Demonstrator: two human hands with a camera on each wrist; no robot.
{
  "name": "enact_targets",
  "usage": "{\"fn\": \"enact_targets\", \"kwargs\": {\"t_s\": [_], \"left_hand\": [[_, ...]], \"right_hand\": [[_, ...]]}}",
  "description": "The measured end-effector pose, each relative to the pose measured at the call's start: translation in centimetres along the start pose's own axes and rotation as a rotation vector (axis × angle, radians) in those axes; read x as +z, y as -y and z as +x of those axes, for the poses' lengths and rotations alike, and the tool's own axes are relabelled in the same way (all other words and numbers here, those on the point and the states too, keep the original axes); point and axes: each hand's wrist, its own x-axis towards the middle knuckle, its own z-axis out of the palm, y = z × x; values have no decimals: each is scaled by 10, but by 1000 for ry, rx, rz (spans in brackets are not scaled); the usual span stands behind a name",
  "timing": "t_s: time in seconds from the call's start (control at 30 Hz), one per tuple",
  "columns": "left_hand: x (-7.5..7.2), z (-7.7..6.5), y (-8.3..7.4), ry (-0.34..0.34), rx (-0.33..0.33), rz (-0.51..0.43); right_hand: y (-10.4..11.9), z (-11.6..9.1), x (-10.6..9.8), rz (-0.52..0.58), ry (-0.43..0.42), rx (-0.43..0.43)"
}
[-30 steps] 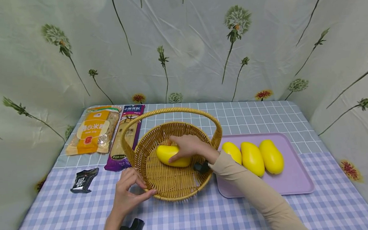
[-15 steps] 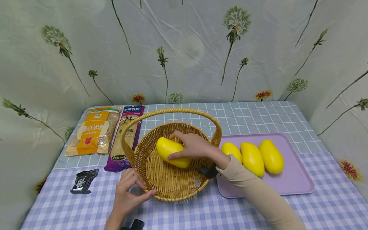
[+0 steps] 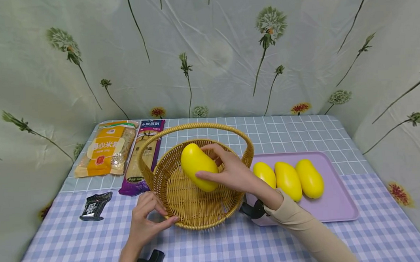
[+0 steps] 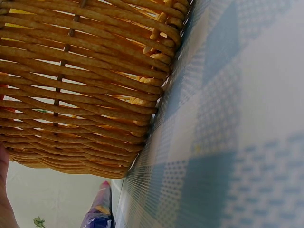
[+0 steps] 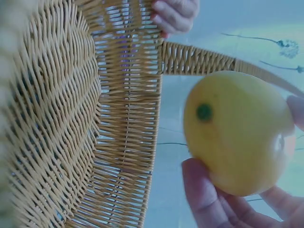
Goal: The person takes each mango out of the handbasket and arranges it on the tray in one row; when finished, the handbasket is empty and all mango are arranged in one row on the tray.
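Observation:
My right hand [image 3: 235, 173] grips a yellow mango [image 3: 197, 165] over the wicker basket [image 3: 187, 209], thumb on the near side and fingers behind. Tilted with one end up, the mango stands clear of the woven floor. A dark green spot marks its end in the right wrist view, where my fingertips [image 5: 195, 178] press its side. At the basket's near left rim, my left hand [image 3: 147, 217] holds the edge, its thumb along the front. The left wrist view shows the outer woven wall [image 4: 71, 95] close up, and only a sliver of that hand.
Right of the basket lies a purple tray [image 3: 336, 207] with three mangoes [image 3: 287, 180]. A bag of rice noodles [image 3: 105, 150] and a pasta packet [image 3: 140, 162] lie to the left. Nearer is a small black packet [image 3: 95, 206]. The basket's tall handle [image 3: 195, 126] arches behind the mango.
My right hand has lifted the mango off the basket's floor and tipped it more upright. The right wrist has drawn back to the right. My left hand has stayed on the rim.

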Motion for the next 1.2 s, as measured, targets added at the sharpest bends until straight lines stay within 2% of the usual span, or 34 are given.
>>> {"fn": "enact_targets", "kwargs": {"t_s": [0.17,0.33,0.5,0.77,0.9,1.07,1.2], "left_hand": [[-1,1,0,-1,9,3],[-1,0,-1,-2,7,3],[-1,-1,0,-3,10,2],[0,0,0,-4,10,5],[0,1,0,-3,14,3],[0,1,1,-4,11,-2],[1,0,1,-4,0,-3]], "right_hand": [[0,-20,-7,97,-22,21],[-4,-39,-13,174,-24,2],[-15,-57,-18,205,-39,-28],[-32,-85,-35,237,-109,-64],[-37,-97,-48,291,-161,-75],[-44,-110,-64,319,-271,-123],[-53,-119,-76,313,-368,-72]]}}
